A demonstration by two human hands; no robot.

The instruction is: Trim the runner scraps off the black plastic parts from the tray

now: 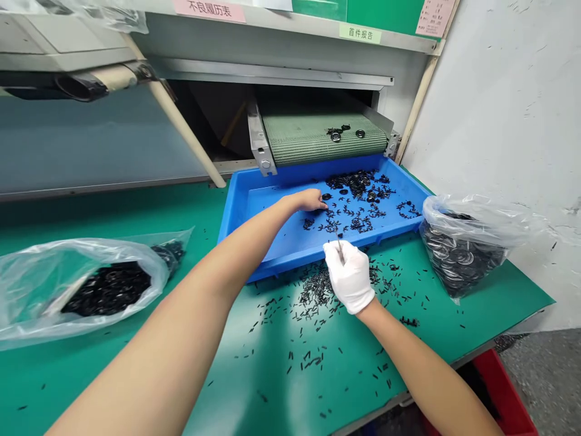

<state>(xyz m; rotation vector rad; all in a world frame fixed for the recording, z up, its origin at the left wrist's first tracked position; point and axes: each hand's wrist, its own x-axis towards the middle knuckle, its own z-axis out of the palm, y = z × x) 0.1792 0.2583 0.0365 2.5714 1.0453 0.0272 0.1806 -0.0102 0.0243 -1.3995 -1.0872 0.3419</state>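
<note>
A green work surface (227, 387) spread across the scene from left to right, with a pale wall (499, 109) rising at its far right. A green conveyor belt (308, 130) came out of an opening at the far side, its near end over the far edge of a blue tray (276, 195). The tray sat on the green surface, right of the middle. A clear plastic bag (157, 266) lay at the left, open and partly filled with black pieces; an upright clear bag (458, 251) full of black rings stood just beside the tray's right end. At the near right, below the edge of the surface, was a red bin (512, 399).

The bare left hand (311, 200) reached in over the tray, fingers curled, a black ring (326, 197) at their tips; whether they gripped it could not be told. The right hand (351, 278), in a white glove, was at the tray's near rim, its fingers pinched around a thin metal tool (341, 251) that pointed to the far side. Small black parts (358, 184) lay in the tray, heaped at the far right and scattered nearer. Smallest were the short black slivers (318, 287) strewn on the surface, thickest near the right hand.
</note>
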